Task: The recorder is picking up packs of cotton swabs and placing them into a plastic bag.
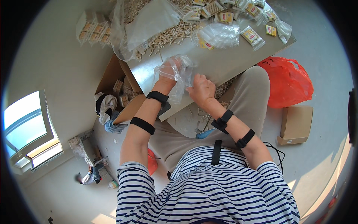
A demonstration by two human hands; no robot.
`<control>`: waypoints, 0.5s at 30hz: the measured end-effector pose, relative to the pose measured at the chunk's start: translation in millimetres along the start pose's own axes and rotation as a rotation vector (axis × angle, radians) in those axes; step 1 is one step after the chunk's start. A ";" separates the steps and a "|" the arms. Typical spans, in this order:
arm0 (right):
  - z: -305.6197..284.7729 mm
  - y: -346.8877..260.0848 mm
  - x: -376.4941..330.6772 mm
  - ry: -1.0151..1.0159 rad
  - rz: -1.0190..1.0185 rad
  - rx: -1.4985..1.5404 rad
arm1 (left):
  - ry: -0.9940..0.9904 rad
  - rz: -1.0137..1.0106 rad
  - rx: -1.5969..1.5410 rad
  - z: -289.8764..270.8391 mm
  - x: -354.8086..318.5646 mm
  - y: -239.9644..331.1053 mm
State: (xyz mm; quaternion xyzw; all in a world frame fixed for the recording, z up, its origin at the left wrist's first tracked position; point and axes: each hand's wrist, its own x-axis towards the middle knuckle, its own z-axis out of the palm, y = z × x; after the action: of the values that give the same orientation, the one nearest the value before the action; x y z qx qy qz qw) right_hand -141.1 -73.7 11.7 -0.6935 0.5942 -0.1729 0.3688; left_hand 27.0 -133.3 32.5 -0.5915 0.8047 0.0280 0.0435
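A thin clear plastic bag (181, 88) hangs crumpled around my left hand (171, 68), which appears to be inside it near the table's front edge. The film blurs the fingers of that hand. My right hand (203, 89) is closed beside the bag's right edge, fingers curled in, and seems to pinch the film. Beyond my hands, a heap of loose cotton swabs (169, 39) covers the back left of the metal-topped table (233, 59). Flat clear packets (222, 35) lie to the right of the heap.
Filled swab packs (252, 37) and a small yellow card stack (271, 30) lie at the table's right. An open cardboard box (128, 108) stands left below the table. On the right floor are a red plastic bag (287, 84) and a carton (297, 123). Another person (90, 177) is far left.
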 end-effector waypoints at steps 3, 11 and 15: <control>15.1 0.3 15.7 0.001 0.020 -0.054 | 0.011 -0.043 0.012 4.9 4.4 5.8; 42.9 10.6 22.0 0.152 -0.095 -0.134 | 0.137 0.006 0.090 21.5 4.0 -0.6; 37.9 10.5 12.4 0.153 -0.130 -0.072 | 0.093 -0.137 0.082 22.1 3.6 -4.6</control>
State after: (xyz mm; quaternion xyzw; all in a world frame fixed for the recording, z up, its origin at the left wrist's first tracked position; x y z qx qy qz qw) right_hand -119.8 -74.1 -23.6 -0.7282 0.5803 -0.2274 0.2851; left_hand 31.0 -136.0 10.2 -0.6434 0.7641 -0.0355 0.0323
